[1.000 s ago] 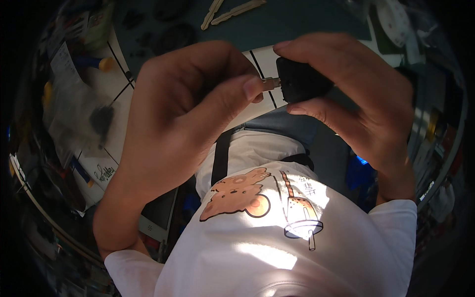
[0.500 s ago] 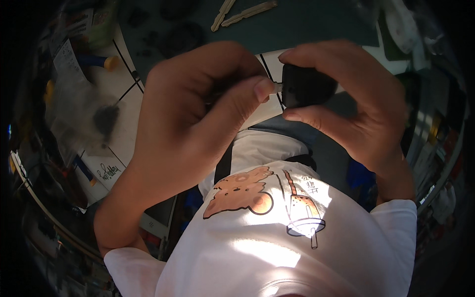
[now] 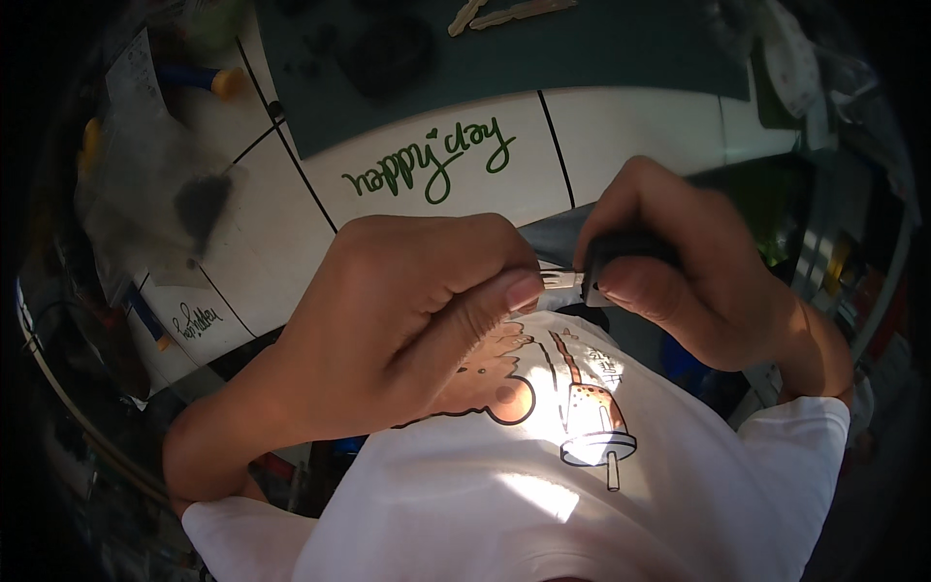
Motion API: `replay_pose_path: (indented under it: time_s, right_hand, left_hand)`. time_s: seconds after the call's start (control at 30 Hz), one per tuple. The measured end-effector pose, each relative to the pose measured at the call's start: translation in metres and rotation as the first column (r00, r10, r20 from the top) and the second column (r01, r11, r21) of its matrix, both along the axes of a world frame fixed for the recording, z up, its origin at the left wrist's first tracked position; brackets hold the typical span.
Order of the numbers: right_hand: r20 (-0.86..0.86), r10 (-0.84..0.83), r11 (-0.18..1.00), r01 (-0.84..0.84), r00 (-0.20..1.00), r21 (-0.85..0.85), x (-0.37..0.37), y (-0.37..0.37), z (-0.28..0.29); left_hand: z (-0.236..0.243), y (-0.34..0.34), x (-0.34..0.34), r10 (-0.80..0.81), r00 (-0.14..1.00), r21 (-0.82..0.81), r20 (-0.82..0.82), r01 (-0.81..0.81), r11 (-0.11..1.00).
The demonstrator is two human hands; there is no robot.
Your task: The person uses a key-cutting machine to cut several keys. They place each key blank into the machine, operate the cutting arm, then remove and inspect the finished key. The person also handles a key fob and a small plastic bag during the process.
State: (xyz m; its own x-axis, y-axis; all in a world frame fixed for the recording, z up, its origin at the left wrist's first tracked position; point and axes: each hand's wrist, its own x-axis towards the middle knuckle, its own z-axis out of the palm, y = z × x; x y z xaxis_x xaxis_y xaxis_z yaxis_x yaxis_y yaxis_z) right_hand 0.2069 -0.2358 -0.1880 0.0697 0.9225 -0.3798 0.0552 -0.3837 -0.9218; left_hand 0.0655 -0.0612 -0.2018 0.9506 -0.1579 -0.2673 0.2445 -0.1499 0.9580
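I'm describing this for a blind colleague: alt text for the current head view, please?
A left hand pinches a metal key blade at a black key head held in the right hand. Beyond, a white table bears a dark green mat and a cloudy plastic bag.

Your white, black-lined tabletop (image 3: 272, 238) bears 2 looping inscriptions (image 3: 428, 160), a dark green flat mat (image 3: 601, 60) and a clear plastic bag (image 3: 136, 199) at left.

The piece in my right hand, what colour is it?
The piece in your right hand is black, seen best in the head view.
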Motion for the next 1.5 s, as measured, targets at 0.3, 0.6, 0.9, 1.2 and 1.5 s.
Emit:
replay_pose_path:
  time_s: [0.3,0.6,0.9,1.2,1.5]
  right_hand:
    - [0.134,-0.175,0.967,0.145,0.975,0.210,-0.022,-0.002,-0.011]
    - [0.056,-0.101,0.984,0.091,0.993,0.154,-0.015,0.003,-0.007]
    - [0.107,-0.168,0.982,0.157,0.980,0.105,-0.024,0.007,-0.008]
    - [0.879,0.247,0.968,-0.141,0.407,-0.207,-0.007,0.036,0.055]
    - [0.850,0.409,0.912,-0.163,0.331,-0.376,-0.022,0.051,0.042]
  left_hand:
    - [-0.011,-0.007,-0.008,0.104,0.989,-0.039,0.105,-0.100,0.994]
    - [-0.007,-0.003,-0.005,0.058,0.995,-0.041,0.083,-0.054,0.998]
    - [-0.011,0.000,-0.006,0.012,0.999,-0.029,-0.039,-0.013,0.999]
    - [-0.041,-0.046,0.012,0.303,0.669,0.360,0.679,-0.662,0.657]
    - [-0.068,-0.055,0.024,0.499,0.540,0.126,0.678,-0.754,0.645]
